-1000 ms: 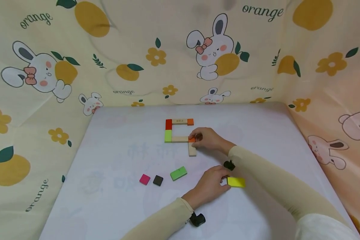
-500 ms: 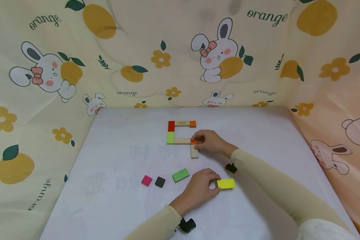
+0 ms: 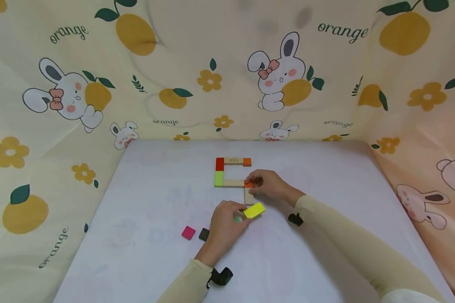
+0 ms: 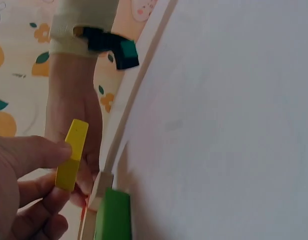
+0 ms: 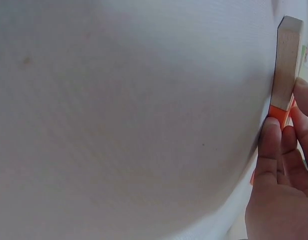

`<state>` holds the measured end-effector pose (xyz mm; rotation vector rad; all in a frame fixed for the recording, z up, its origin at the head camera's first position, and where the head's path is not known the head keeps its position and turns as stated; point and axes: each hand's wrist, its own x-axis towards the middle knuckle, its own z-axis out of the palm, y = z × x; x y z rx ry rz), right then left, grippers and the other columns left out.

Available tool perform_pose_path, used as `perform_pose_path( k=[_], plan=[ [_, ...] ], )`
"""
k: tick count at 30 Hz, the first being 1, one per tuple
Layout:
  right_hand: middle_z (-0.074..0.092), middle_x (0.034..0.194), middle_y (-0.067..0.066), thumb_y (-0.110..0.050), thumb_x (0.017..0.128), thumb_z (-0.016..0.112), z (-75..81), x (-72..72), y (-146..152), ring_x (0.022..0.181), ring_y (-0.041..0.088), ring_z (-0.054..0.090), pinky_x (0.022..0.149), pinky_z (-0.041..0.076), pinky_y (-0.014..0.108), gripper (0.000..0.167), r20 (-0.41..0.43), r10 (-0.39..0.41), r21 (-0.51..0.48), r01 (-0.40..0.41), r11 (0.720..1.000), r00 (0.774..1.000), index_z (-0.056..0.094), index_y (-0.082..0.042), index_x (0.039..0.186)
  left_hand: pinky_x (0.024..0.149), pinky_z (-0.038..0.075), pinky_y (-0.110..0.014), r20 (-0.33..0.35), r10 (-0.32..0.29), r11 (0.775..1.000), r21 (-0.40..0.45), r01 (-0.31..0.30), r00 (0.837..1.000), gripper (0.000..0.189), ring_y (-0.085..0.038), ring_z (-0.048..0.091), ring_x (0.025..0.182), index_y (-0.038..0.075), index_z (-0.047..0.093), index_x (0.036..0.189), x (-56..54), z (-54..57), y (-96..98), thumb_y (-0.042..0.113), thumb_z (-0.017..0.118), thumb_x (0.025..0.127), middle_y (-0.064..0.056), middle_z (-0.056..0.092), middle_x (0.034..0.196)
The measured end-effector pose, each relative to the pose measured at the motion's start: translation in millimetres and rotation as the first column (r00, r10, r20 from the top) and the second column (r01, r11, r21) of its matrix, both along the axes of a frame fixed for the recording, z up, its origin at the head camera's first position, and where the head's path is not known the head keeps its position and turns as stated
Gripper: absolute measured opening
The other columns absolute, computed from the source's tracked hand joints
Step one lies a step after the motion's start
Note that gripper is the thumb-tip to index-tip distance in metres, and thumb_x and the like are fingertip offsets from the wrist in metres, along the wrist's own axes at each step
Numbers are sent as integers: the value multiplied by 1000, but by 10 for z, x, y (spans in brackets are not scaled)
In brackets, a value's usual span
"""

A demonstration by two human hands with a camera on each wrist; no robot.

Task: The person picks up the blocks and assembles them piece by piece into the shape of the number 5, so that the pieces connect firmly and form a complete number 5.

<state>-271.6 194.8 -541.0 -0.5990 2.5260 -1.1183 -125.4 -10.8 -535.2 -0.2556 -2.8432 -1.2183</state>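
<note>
My left hand (image 3: 227, 225) pinches a yellow block (image 3: 254, 210) between thumb and fingers; in the left wrist view the yellow block (image 4: 72, 156) is raised and tilted. My right hand (image 3: 271, 184) has its fingertips around a small orange block (image 3: 248, 184) at the corner of a row of flat blocks. Below that orange block lies a plain wooden block (image 3: 248, 197), seen close up as a wooden block (image 5: 288, 65) in the right wrist view. A second wooden block (image 3: 233, 183) runs left to a light green block (image 3: 218, 179), with a red block (image 3: 220, 164) above.
At the top, a wooden block (image 3: 234, 160) with small print meets another orange block (image 3: 247, 162). A pink block (image 3: 188, 232) and a black block (image 3: 204, 234) lie left of my left hand. A green block (image 4: 113, 215) is mostly hidden behind that hand in the head view.
My left hand has carried the yellow block leftward and up toward the lower wooden block, turning it on a slant and covering the green block. The right hand keeps its place at the orange block.
</note>
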Motion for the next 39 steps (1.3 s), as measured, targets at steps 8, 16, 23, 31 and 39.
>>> perform_pose_path(
  k=[8,16,23,31,39],
  plan=[
    [72,108,-1,-11,93,88,0,54,16,97,20,61,93,53,40,29,-5,3,-27,-3,1000,1000,78,-14,120,99,50,-44,16,41,997,-70,-40,999,34,-20,64,109,15,85,116,-41,-94,-14,30,94,88,4,77,111],
    [71,107,-1,-13,93,88,-34,18,12,96,21,61,92,53,39,29,5,2,-30,-1,1000,1000,78,-15,121,91,52,-42,52,57,995,-80,-52,997,36,-19,64,100,14,84,118,-52,-130,-88,29,94,88,2,77,109],
    [71,108,-3,-13,93,88,-66,22,10,96,20,61,90,53,37,30,25,-17,-27,18,999,1000,78,-17,121,90,50,-41,50,63,995,-85,-58,997,34,-17,66,95,14,84,116,-26,-168,-122,30,94,87,3,78,107],
    [70,106,-1,-12,93,88,-39,50,22,95,21,61,90,53,38,29,17,-20,-22,20,1000,1000,78,-16,120,88,47,-40,54,79,992,-99,-74,995,35,-15,64,90,14,84,115,-30,-160,-118,29,95,86,3,78,105],
    [70,107,-2,-14,93,88,-69,33,25,96,20,61,91,53,37,30,6,-7,-24,7,1000,1000,78,-15,122,71,47,-32,102,86,995,-55,-80,991,29,-12,53,73,13,84,112,-53,-133,-155,23,94,87,5,71,92]
  ],
)
